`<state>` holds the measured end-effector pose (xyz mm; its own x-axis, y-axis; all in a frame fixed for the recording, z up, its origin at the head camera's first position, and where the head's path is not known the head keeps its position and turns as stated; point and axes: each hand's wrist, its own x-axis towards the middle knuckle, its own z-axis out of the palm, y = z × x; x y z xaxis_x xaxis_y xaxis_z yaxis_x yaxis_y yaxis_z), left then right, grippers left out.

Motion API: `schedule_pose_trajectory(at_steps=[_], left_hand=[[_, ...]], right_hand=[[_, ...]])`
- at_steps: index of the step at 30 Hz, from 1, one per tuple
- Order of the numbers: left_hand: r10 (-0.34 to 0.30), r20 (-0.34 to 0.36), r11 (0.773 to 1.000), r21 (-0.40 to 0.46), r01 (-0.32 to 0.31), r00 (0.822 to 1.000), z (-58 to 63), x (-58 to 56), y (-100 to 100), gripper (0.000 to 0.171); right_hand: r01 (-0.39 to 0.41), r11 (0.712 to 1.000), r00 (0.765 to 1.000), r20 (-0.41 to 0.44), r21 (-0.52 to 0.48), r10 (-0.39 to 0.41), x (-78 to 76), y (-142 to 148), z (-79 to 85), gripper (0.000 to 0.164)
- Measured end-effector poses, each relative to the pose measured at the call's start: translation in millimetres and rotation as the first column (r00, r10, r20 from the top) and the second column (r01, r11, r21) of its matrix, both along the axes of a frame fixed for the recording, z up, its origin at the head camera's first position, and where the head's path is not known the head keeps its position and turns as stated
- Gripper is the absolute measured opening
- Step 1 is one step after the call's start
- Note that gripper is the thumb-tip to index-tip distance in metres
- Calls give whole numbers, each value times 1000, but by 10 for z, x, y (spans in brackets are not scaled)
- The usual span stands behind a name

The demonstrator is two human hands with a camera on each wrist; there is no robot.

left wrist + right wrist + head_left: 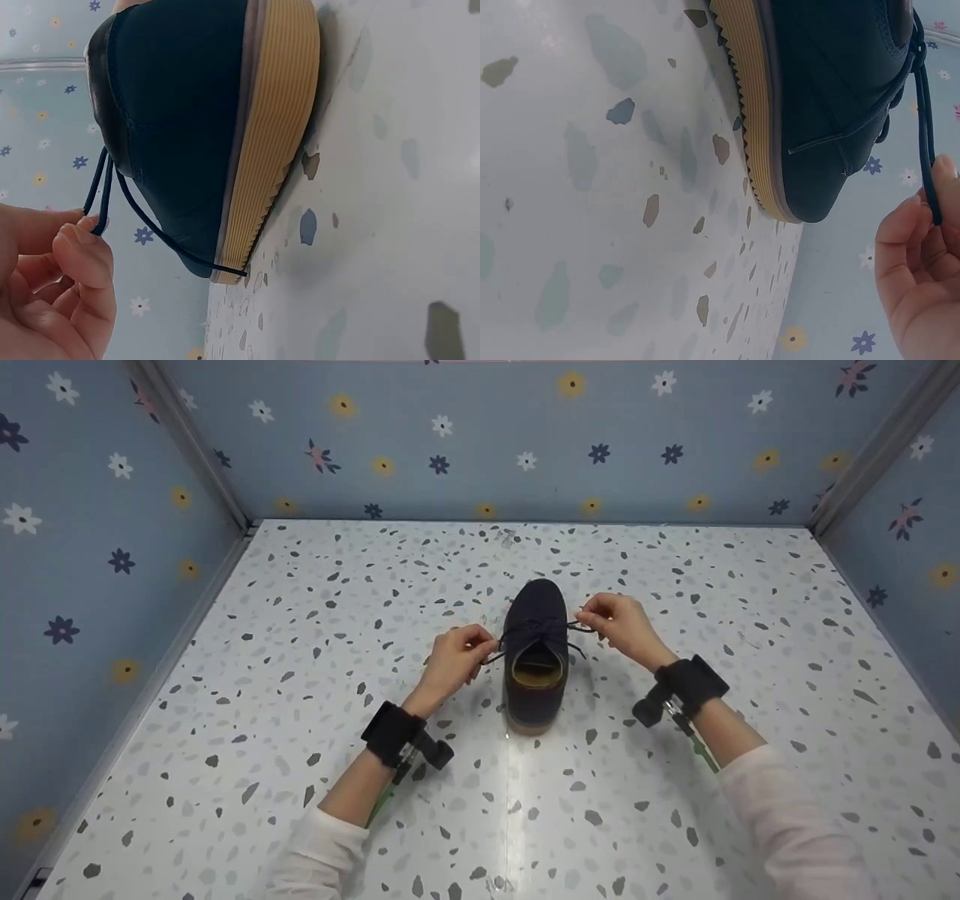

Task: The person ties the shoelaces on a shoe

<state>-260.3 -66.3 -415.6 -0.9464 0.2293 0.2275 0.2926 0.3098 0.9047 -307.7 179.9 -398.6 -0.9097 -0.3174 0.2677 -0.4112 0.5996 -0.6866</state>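
A dark navy shoe (535, 607) with a ribbed tan sole (274, 112) stands upright on the speckled surface, its toe pointing away from me. On its left side my left hand (456, 660) pinches a loop of the dark shoelace (106, 191) between thumb and forefinger. Opposite, my right hand (619, 626) pinches another loop of the lace (924, 127). Both loops are drawn out sideways from a knot at the shoe's throat. One loose lace end hangs down each side of the shoe.
The white speckled tabletop (337, 585) spreads around the shoe. Blue flowered panels (510, 435) enclose it at the back and both sides, with grey metal posts at the corners. Each wrist wears a black strap (394, 735) with a small camera.
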Motion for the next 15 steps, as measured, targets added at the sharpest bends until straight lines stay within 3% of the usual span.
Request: schedule_pose_trajectory(at_steps=[3, 9, 15], left_hand=[[-18, -5, 999, -34, 18, 1000, -15, -2, -2, 25], [-76, -81, 987, -150, 63, 994, -35, -3, -8, 21], [-161, -155, 934, -342, 100, 975, -15, -13, -2, 17]], right_hand=[[-3, 1000, 1000, -6, 15, 3, -7, 7, -4, 17], [11, 1000, 1000, 1, 16, -11, -13, 16, -22, 15], [-5, 1000, 1000, 4, 1, 5, -1, 28, -32, 15]])
